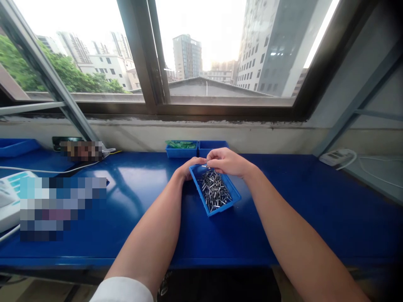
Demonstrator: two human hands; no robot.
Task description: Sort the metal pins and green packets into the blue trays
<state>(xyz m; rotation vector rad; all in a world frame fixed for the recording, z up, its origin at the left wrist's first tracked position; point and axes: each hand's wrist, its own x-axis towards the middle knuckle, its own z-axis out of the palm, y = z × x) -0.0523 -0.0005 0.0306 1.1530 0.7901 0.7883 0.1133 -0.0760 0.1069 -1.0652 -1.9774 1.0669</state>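
A small blue plastic bin (200,193) is in front of me over the blue table, its far end turned to the left. Many thin, shiny metal pins (216,191) lie loose inside it. My left hand (190,166) is closed on the bin's far left corner, its fingers partly hidden behind the rim. Above the bin's far end, my right hand (226,162) is closed in a pinch, the fingertips close to my left thumb. One slim metal pin (205,166) pokes out from the right fingertips; its other end is hidden.
Against the wall stand a blue bin with green pieces (181,144) and another blue bin (214,144). A white device (9,201) and cables lie at the left, beside blurred-out patches. A white power strip (338,157) sits at the right. Metal shelf posts rise at both sides.
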